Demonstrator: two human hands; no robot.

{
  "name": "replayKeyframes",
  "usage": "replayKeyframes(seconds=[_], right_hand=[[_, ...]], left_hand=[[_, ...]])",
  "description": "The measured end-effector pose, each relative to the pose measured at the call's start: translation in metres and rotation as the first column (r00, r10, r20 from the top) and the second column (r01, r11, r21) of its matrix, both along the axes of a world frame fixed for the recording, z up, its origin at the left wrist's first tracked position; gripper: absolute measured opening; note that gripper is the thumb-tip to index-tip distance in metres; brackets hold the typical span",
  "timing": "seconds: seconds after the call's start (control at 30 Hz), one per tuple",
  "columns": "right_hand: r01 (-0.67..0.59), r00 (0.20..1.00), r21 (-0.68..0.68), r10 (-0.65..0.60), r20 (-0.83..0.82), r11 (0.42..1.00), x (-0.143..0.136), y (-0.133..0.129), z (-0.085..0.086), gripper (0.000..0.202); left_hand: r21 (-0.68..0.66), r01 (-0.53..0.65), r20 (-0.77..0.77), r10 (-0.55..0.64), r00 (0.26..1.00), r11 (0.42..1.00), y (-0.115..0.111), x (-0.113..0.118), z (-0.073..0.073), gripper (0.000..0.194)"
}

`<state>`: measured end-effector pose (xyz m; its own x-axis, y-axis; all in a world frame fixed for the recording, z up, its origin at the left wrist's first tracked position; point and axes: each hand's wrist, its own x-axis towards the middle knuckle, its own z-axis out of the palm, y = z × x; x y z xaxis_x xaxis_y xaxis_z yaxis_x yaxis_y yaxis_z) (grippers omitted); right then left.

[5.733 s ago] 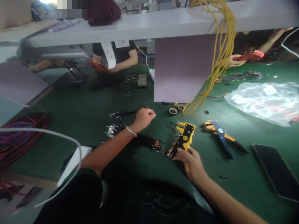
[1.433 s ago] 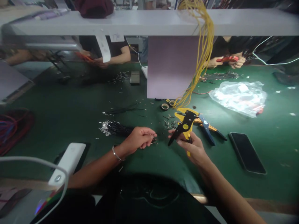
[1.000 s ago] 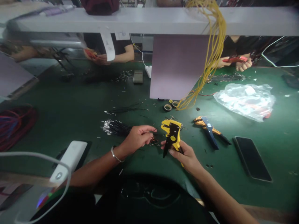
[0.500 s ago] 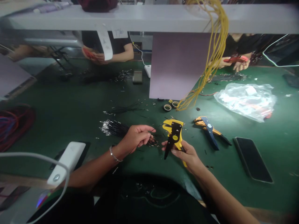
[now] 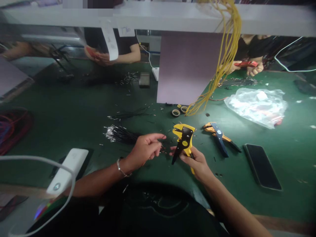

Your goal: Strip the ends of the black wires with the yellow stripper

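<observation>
My right hand (image 5: 197, 161) is wrapped round the handles of a yellow and black wire stripper (image 5: 185, 140), its jaws pointing up and left. Just left of the jaws is my left hand (image 5: 148, 148), index finger stretched out and thumb pressed on the curled fingers. Whatever is in that pinch is too small to make out. Beneath and behind the left hand lies a bundle of black wires (image 5: 123, 134) with shiny ends fanned out to the left; its right end is partly covered by the hand.
A second, orange and blue wire stripper (image 5: 219, 135) lies right of my hands, beside a phone (image 5: 263, 167). Tape rings (image 5: 175, 113), yellow wires (image 5: 228, 49) and a clear plastic bag (image 5: 256, 105) are further back. A white power bank (image 5: 67, 171) is at left. Two co-workers sit opposite.
My left index finger has straightened, and the hand has turned slightly over the wire ends. The wire stripper stays in my right hand, nearly still. The view has shifted slightly.
</observation>
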<state>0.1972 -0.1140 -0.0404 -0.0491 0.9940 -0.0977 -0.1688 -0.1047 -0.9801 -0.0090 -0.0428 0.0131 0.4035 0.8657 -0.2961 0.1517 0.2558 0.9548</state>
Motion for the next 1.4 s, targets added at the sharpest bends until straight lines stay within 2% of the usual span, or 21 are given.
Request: replayKeyframes(seconds=[0.13, 0.23, 0.37, 0.53, 0.67, 0.9, 1.23, 1.4], right_hand=[[0.011, 0.999, 0.06, -0.013, 0.031, 0.998, 0.001, 0.0, -0.005, 0.024], [0.035, 0.993, 0.094, -0.045, 0.113, 0.995, 0.001, 0.0, -0.004, 0.02], [0.041, 0.957, 0.149, -0.081, 0.279, 0.988, -0.002, 0.001, -0.002, 0.015], [0.038, 0.835, 0.257, -0.172, 0.523, 0.966, -0.004, 0.0, -0.003, 0.023], [0.051, 0.771, 0.339, -0.253, 0.584, 0.939, -0.003, -0.001, -0.003, 0.018], [0.041, 0.707, 0.353, -0.277, 0.651, 0.935, 0.002, 0.001, -0.008, 0.011], [0.006, 0.716, 0.335, -0.238, 0.657, 0.942, -0.001, -0.001, -0.01, 0.021], [-0.015, 0.774, 0.279, -0.166, 0.611, 0.96, -0.003, 0.0, -0.007, 0.024]], left_hand=[[0.008, -0.087, 0.004, 0.087, 0.996, 0.996, -0.001, 0.001, 0.0, 0.041], [-0.009, -0.094, -0.013, 0.094, 0.996, 0.996, -0.004, 0.004, -0.003, 0.042], [-0.038, 0.022, 0.0, -0.022, 1.0, 0.999, -0.011, 0.007, -0.008, 0.043], [-0.035, 0.135, -0.002, -0.136, 0.991, 0.99, -0.015, 0.01, -0.012, 0.046], [-0.052, 0.191, 0.002, -0.191, 0.982, 0.98, -0.015, 0.01, -0.013, 0.049], [-0.054, 0.265, 0.042, -0.263, 0.964, 0.963, -0.014, 0.01, -0.008, 0.055], [-0.056, 0.291, 0.004, -0.291, 0.957, 0.955, -0.013, 0.009, -0.005, 0.057], [-0.042, 0.304, 0.008, -0.304, 0.953, 0.952, -0.013, 0.009, -0.004, 0.057]])
